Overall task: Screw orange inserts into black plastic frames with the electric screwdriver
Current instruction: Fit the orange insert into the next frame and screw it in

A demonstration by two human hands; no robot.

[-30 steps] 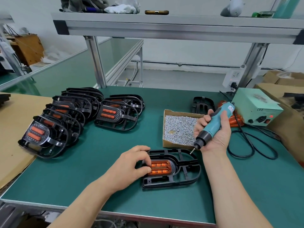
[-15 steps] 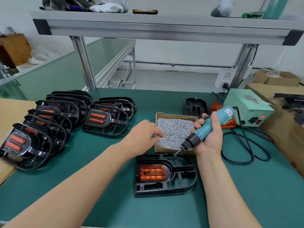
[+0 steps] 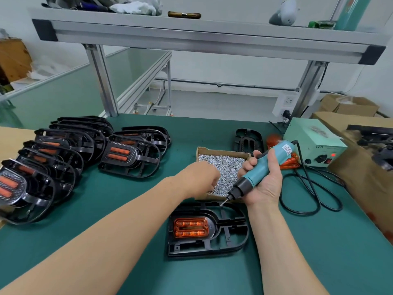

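Item, centre-low of frame: one black frame point(image 3: 204, 250) lying flat on the green surface point(image 3: 110, 201), with an orange insert point(image 3: 190, 227) seated in its rounded left end; I can make out no screw in it. Item, just beyond the frame's far edge: open cardboard box point(image 3: 223, 150) of loose silver screws point(image 3: 226, 166). Item, left hand point(image 3: 201, 177): reached over the box's near left part, fingers turned down into the screws. The back of the hand hides them, so I cannot tell whether they are together on a screw or apart. Item, right hand point(image 3: 266, 182): fingers wrapped tight round the teal electric screwdriver point(image 3: 262, 168), held slanted, bit pointing down-left at the frame's far rim; touching or just above, I cannot tell. Item, left of frame: rows of stacked frames point(image 3: 63, 150) with orange already fitted, which I take as finished work. Item, upper right: pale green power unit point(image 3: 314, 145), red lamp lit. Step in hand, by my reading: fetching a screw for this frame. The next move calls for a single screw lifted clear, stood in a hole of the insert, and the bit brought square onto its head before the trigger.
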